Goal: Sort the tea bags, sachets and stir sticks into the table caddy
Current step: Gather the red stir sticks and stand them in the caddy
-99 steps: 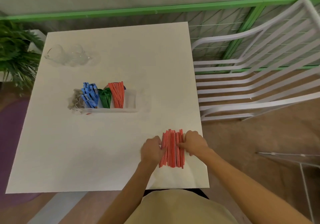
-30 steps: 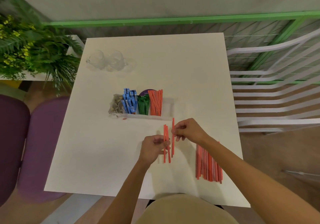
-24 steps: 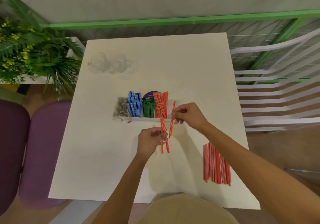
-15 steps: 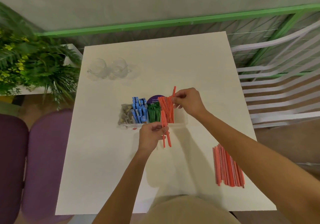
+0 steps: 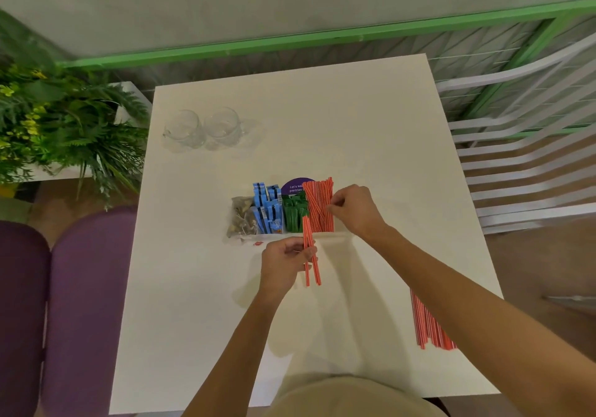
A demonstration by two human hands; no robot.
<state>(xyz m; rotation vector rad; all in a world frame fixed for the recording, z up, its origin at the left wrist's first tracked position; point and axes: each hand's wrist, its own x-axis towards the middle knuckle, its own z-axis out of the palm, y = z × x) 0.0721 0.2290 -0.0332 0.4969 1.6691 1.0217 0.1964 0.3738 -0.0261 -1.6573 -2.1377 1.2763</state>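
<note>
A clear table caddy stands mid-table with tea bags, blue sachets, green sachets and upright red stir sticks in its compartments. My right hand pinches a red stick among those in the caddy's right compartment. My left hand grips a few red stir sticks just in front of the caddy. A loose pile of red stir sticks lies on the table by the right edge, partly under my right forearm.
Two clear glass cups stand at the table's far left. A purple round card sits behind the caddy. A white slatted chair is to the right, a green plant and purple seats to the left.
My right hand carried one stick from the bundle in my left hand up into the caddy's right compartment. My left hand moved closer to the caddy with the remaining sticks.
</note>
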